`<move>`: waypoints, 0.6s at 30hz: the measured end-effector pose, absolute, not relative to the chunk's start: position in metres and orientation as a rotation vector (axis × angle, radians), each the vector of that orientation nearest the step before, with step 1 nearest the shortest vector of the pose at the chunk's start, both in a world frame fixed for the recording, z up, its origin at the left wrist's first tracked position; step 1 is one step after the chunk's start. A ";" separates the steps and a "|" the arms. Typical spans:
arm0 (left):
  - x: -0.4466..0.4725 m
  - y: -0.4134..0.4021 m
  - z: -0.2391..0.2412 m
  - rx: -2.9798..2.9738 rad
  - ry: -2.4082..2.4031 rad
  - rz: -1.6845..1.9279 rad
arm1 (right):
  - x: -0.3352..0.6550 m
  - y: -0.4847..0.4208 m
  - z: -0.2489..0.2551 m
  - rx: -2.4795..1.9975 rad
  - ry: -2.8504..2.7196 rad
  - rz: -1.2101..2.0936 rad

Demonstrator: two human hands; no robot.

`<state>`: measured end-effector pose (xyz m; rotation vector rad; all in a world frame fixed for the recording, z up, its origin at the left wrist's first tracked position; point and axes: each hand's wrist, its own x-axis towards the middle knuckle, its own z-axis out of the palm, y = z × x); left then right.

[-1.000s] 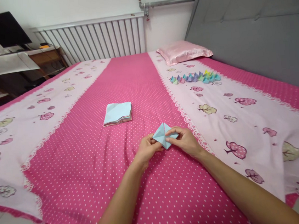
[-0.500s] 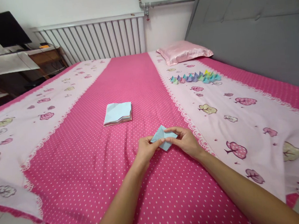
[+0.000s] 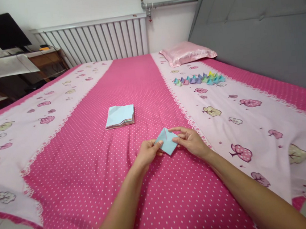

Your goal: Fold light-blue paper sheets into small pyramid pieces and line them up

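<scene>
A light blue sheet of origami paper (image 3: 168, 145), folded into a small diamond with a slit running down from its top corner, is held just above the bed. My left hand (image 3: 149, 152) pinches its left corner, thumb on top and fingers underneath. On the opposite side my right hand (image 3: 193, 143) grips the right corner, its thumb on the paper and its index finger stretched along the upper right edge. Beyond the hands, to the left, lies a stack of square paper (image 3: 120, 115) with a light blue sheet on top.
Several small folded paper pieces (image 3: 200, 79) in mixed colours stand in rows at the right. Behind them rests a pink pillow (image 3: 187, 52) near the grey headboard (image 3: 253, 27). A radiator (image 3: 93, 40) lines the far wall; a desk with a monitor (image 3: 3, 31) stands at far left.
Both thumbs have moved apart from the paper's middle toward its side corners. The paper's side points have come inward, and a slit now shows at its top.
</scene>
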<state>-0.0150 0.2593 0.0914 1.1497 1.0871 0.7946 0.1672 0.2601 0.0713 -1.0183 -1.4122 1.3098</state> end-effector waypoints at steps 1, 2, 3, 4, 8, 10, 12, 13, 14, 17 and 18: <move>-0.016 0.260 0.092 1.134 1.071 0.780 | 0.168 0.261 0.072 -1.027 -1.415 1.309; -0.016 0.260 0.093 1.119 1.056 0.769 | 0.168 0.261 0.072 -1.033 -1.417 1.314; -0.017 0.260 0.094 1.105 1.043 0.763 | 0.168 0.262 0.073 -1.034 -1.419 1.321; -0.018 0.261 0.094 1.092 1.034 0.760 | 0.169 0.262 0.074 -1.035 -1.420 1.330; -0.019 0.261 0.096 1.048 1.019 0.768 | 0.169 0.261 0.078 -1.038 -1.429 1.372; -0.019 0.260 0.097 1.032 1.028 0.794 | 0.169 0.260 0.080 -1.026 -1.425 1.376; -0.016 0.259 0.096 1.032 1.062 0.851 | 0.169 0.259 0.080 -1.006 -1.413 1.354; -0.014 0.258 0.096 1.034 1.077 0.880 | 0.168 0.259 0.080 -1.000 -1.409 1.332; -0.012 0.257 0.095 1.036 1.087 0.905 | 0.168 0.259 0.080 -0.997 -1.407 1.303; -0.007 0.255 0.093 1.038 1.097 0.959 | 0.165 0.258 0.076 -0.982 -1.421 1.193; -0.005 0.254 0.092 1.041 1.102 0.976 | 0.165 0.258 0.075 -0.971 -1.434 1.157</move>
